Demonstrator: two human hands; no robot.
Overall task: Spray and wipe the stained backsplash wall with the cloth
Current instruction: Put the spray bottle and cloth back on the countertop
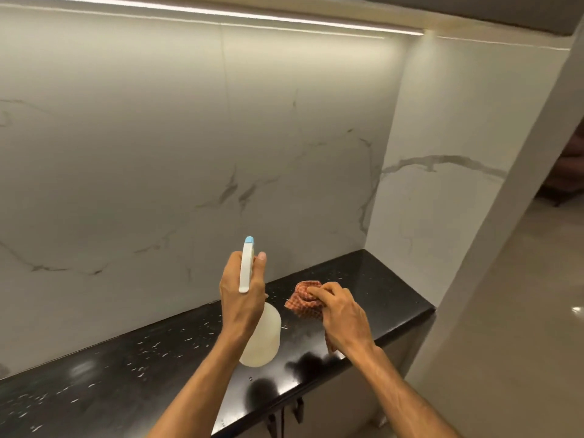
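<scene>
Worktop (126, 374): runs left to right along the foot of the backsplash wall (189, 137), which stands behind it; side wall (442, 184) closes its far right end. Spray bottle (260, 336): held above the worktop by the left hand (241, 295), near the middle. Cloth (305, 300): just right of the bottle, under the right hand (343, 314), over the worktop.

Readable text: none
White plastic spray bottle with pale blue nozzle (259, 336): no label legible
Orange checked cloth (302, 300): no print

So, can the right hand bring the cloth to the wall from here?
Probably yes: the right hand already holds the cloth, and nothing stands between it and the wall.
</scene>
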